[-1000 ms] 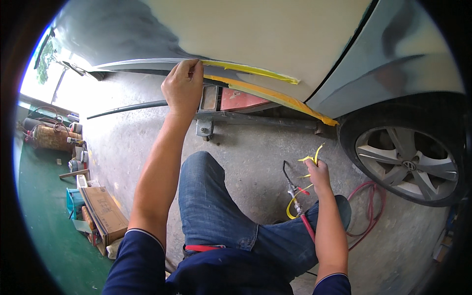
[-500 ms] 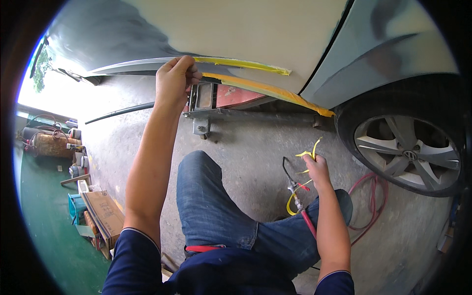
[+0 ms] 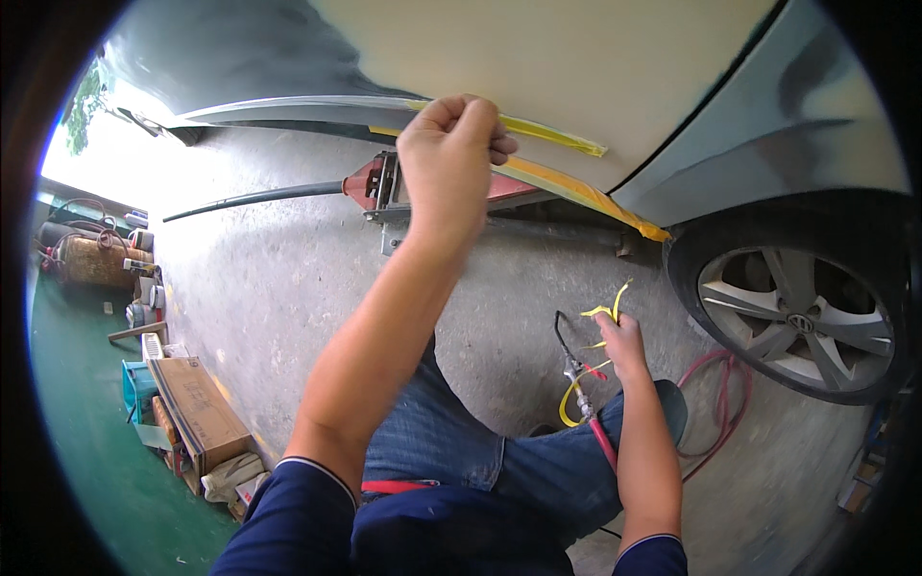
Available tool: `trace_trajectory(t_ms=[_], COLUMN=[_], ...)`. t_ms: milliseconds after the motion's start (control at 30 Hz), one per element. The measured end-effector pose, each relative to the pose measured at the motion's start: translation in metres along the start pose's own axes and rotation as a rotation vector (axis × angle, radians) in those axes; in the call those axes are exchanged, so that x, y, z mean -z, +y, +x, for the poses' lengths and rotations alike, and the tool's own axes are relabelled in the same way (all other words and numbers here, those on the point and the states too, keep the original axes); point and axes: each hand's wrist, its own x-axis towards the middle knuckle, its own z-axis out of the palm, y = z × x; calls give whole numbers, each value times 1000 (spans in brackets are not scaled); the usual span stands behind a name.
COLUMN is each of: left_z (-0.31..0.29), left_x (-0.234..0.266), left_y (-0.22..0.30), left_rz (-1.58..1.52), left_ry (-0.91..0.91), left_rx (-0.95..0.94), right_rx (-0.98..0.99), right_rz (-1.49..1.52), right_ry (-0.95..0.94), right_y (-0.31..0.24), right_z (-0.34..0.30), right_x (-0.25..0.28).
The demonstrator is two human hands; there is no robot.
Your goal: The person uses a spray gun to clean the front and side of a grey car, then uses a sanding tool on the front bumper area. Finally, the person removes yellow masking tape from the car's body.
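My left hand [image 3: 449, 161] is raised at the car's lower side, fingers curled together. It covers part of a yellow tape strip [image 3: 555, 134] that runs along the beige-and-grey body panel [image 3: 538, 58]. Whether the fingertips pinch anything is hidden. Lower down, orange-yellow tape [image 3: 576, 195] lines the bottom edge of the sill. Above my right thigh, my right hand [image 3: 626, 348] is closed around loose, torn strips of yellow tape [image 3: 615, 305]. One of these strips dangles in a curl beside an air hose fitting [image 3: 579, 389].
A wheel [image 3: 797, 317] stands to the right, with a coiled red hose [image 3: 725, 403] on the floor by it. A red floor jack [image 3: 365, 184] with a long black handle sits under the car. Cardboard [image 3: 202, 413] and a rusty tank [image 3: 86, 261] lie at the left.
My left hand has moved right along the car's side, and the view has shifted. The tape's left end now shows beside that hand. My right hand keeps its strips, almost still.
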Motion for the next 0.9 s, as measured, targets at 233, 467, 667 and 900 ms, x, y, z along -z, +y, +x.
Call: trace_trajectory(t_ms=[233, 467, 667, 900], left_z=[-22, -35, -47, -61], left_x=[1, 23, 35, 39], left_y=[-7, -14, -1, -3], left_rz=[132, 362, 294, 403], left_ry=[3, -173, -359, -462], left_rx=[-28, -131, -48, -292], right_rx=[-36, 41, 268, 331], right_rz=[-45, 112, 451, 484], right_ry=[-7, -43, -370, -459], right_y=[0, -31, -164, -251], right_z=[-1, -15, -64, -57], right_x=[-6, -21, -60, -100])
